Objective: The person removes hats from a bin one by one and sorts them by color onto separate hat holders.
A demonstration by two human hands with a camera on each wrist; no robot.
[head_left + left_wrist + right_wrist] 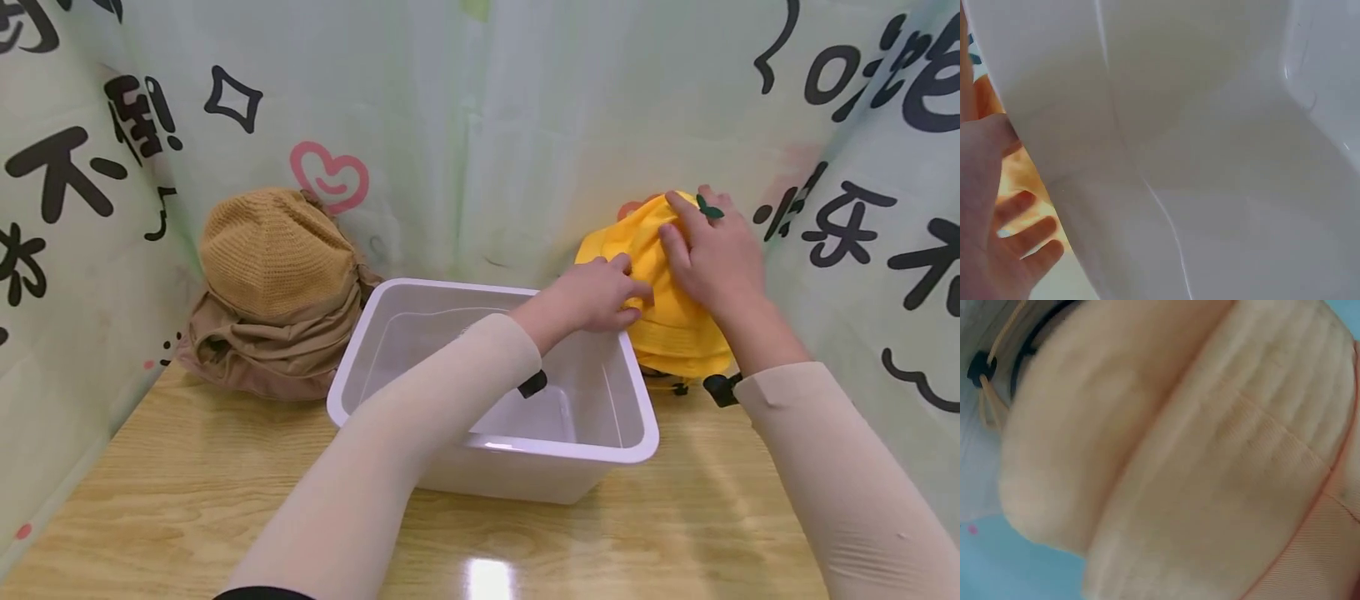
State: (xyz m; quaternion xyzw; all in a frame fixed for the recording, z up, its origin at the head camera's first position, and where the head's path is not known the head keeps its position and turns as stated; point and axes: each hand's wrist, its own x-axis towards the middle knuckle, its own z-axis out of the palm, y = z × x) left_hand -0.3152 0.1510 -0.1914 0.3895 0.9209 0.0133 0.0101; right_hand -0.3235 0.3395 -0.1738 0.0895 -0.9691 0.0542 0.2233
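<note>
A yellow hat with a stitched brim sits at the back right, behind the bin's right corner. My right hand rests on its crown, thumb and index finger spread across the cloth. A dark green leaf-shaped piece shows at those fingers. My left hand reaches over the bin's rim to the hat's left side, its fingers loosely extended at the cloth. In the left wrist view, the left fingers are spread apart beside the bin wall. The right wrist view is filled by the hat's brim; a cord stopper hangs beside it.
A white plastic bin with nothing in it stands mid-table, under my left forearm. To its left, a tan knitted hat lies on top of folded brown fabric hats. A printed curtain encloses the wooden table behind and at both sides.
</note>
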